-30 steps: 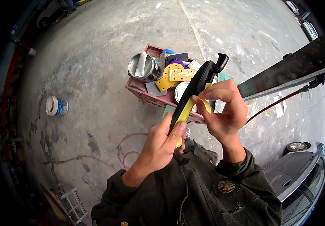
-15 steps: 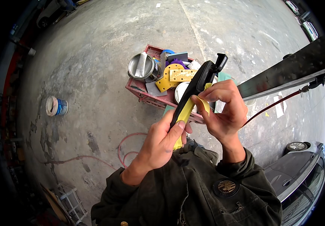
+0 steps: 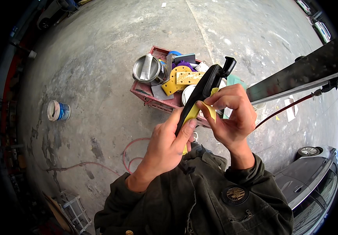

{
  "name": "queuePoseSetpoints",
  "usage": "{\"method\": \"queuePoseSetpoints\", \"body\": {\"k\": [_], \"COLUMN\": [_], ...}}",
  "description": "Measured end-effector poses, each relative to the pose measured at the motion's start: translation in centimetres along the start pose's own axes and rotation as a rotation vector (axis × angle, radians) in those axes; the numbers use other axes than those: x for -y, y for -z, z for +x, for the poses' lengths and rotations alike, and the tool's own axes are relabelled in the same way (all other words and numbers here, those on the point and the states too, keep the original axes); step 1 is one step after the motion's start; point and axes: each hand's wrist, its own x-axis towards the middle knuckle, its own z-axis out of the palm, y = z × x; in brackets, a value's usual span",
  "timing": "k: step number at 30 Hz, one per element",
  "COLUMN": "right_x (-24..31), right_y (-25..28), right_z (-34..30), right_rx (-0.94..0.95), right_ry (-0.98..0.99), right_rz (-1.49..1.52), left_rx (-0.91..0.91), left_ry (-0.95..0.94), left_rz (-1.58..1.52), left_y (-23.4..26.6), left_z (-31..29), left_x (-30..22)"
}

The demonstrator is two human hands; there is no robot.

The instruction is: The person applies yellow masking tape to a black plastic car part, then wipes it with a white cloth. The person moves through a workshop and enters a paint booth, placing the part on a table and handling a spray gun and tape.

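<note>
Nearest is the dark green cloth jacket (image 3: 153, 211) of the person, and in front of it both bare hands work above a cart. The left hand (image 3: 165, 145) wraps the lower end of a long, narrow, black plastic-looking piece (image 3: 206, 86), its thumb lying on top along a strip of thin yellow tape (image 3: 192, 112) that runs along the piece's near side. The right hand (image 3: 235, 115) pinches a loose, curling stretch of that tape narrowly between thumb and forefinger, near the middle of the piece. The piece slants up and away to the right, held in the air, its hooked far end free. It looks light and stiff, with a smooth face that may be a little slippery, so the plain lower length seems the sound place to hold it; the hook looks the most easily knocked. The tape looks soft, sticky and easy to tear or crease, best taken by its loose edge. Beyond and below stands a red metal cart (image 3: 141, 91), bearing an open grey metal can (image 3: 155, 72) and a yellow perforated rectangular pad (image 3: 187, 78). Farther off, a blue-and-white plastic bucket (image 3: 64, 111) stands on the grey concrete floor (image 3: 110, 78), well apart to the left.
</note>
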Motion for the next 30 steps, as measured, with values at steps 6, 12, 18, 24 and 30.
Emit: {"method": "queuePoseSetpoints", "body": {"k": [6,12,18,24,30], "right_x": [-0.2,-0.2,-0.4,-0.3,-0.3], "right_y": [-0.2,-0.3,-0.4,-0.2,-0.4], "right_z": [-0.1,-0.1,-0.2,-0.5,-0.5], "right_rx": [-0.008,-0.014,0.005,0.014,-0.043], "right_ry": [0.012,-0.012,-0.023,-0.058,-0.057], "right_rz": [-0.013,-0.015,-0.011,-0.001,0.027], "left_rx": [0.003,0.006,0.078,-0.026,-0.006], "left_ry": [0.031,0.085,0.081,-0.063,-0.072], "left_rz": [0.013,-0.053,-0.018,-0.067,0.067], "left_y": [0.2,0.4,0.7,-0.2,0.0], "left_z": [0.3,0.8,1.3,1.7,1.9], "left_x": [-0.2,-0.4,-0.5,0.3,0.2]}}
